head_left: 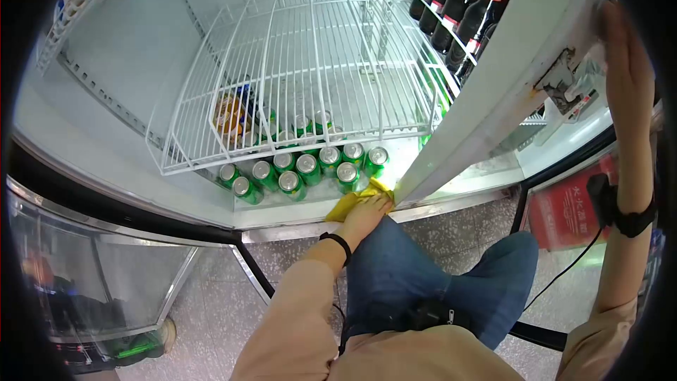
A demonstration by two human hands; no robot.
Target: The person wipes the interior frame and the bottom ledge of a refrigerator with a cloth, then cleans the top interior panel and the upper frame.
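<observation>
My left hand (368, 214) presses a yellow cloth (343, 206) onto the front ledge of the fridge floor, its fingers over the cloth. Just behind the cloth stand several green drink cans (308, 168) with silver tops, upright on the fridge floor. My right hand (624, 46) is raised at the far right, fingers stretched out against the white fridge frame, holding nothing that I can see. Its fingertips lie near the dark edge of the view. A white wire shelf (310, 70) hangs above the cans.
Dark bottles with red labels (476, 3) stand on a shelf at upper right. A white centre post (501, 92) divides the fridge. Orange packages (230, 118) sit behind the cans. Open glass doors flank me, the left one (106, 268) nearby. A red box (568, 212) is at right.
</observation>
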